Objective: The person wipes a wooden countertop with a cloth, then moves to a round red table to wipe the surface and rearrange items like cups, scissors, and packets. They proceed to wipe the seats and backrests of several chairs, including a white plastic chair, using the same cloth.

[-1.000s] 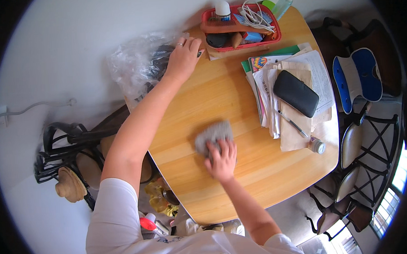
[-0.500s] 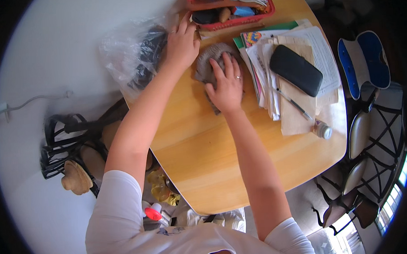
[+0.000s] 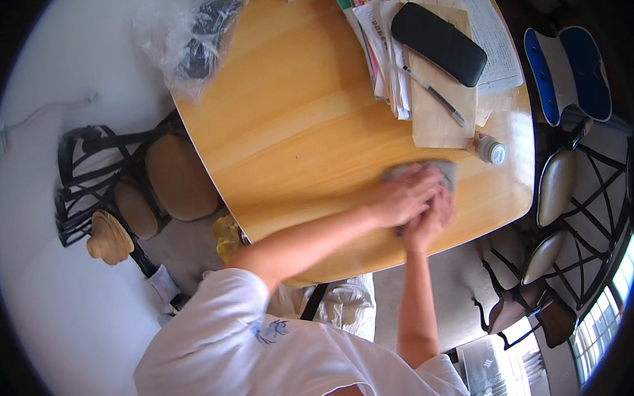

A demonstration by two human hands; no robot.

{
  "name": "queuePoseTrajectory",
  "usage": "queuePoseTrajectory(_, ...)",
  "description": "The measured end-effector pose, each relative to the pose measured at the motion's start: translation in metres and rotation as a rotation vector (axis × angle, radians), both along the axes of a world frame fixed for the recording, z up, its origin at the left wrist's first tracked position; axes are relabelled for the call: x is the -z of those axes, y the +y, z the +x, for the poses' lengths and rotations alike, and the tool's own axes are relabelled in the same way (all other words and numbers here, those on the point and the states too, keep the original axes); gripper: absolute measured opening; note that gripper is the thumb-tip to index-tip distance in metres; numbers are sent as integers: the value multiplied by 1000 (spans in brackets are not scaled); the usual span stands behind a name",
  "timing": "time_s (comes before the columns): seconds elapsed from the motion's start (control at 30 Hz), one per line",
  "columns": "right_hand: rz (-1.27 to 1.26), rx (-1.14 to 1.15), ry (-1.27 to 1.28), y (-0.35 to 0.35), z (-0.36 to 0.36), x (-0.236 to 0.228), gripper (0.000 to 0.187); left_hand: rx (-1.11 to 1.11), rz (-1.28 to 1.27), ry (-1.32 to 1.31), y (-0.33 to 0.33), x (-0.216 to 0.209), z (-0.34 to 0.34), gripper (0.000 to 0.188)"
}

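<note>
A crumpled grey cloth (image 3: 443,170) lies on the light wooden table (image 3: 315,139), near its right front part. My left hand (image 3: 403,195) reaches across from the left, its fingers closed over the cloth. Right beside it, my right hand (image 3: 431,223) comes up from below and grips the cloth too. The two hands touch and their fingers overlap. Motion blurs both, and much of the cloth is hidden under them.
Beyond the hands lie stacked papers (image 3: 389,63), a black case (image 3: 439,43), a pen (image 3: 436,96) and a small jar (image 3: 490,149). A clear plastic bag (image 3: 193,42) sits at the far left edge. Chairs (image 3: 180,176) flank the table.
Both hands have come nearer and to the right. The cloth has moved along with them from beside the papers. My left hand has left the bag and basket area and joined the right.
</note>
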State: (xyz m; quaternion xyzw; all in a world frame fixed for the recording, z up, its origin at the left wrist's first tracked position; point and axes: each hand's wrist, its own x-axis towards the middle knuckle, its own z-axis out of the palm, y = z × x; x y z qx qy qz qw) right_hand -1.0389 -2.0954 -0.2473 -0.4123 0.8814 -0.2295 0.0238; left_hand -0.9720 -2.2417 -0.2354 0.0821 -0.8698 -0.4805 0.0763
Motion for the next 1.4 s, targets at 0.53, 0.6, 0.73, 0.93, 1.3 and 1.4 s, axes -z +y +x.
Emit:
queuePoseTrajectory(0.53, -249, -868, -214, -147, 138, 5, 43, -815, -528, -576, -33, 3, 258, 78)
queuePoseTrajectory(0.6, -256, -855, -23, -226, 144, 10, 43, -887, -570, -569, -111, 7, 252, 68)
queuePoseTrajectory(0.73, -182, -848, -59, -304, 172, -4, 48, -1062, -636, -494, -173, 19, 257, 63)
queuePoseTrajectory(0.93, -46, -1060, 14, -150, 178, 6, 67, -938, -586, -620, -13, 16, 289, 72)
queuePoseTrajectory(1.3, 166, -915, -135, 98, 51, -26, 64, -656, -176, -511, 229, -21, 178, 90)
queuePoseTrajectory(1.4, 183, -732, -95, 106, -20, -33, 62, -535, -128, -427, 207, -13, 104, 88)
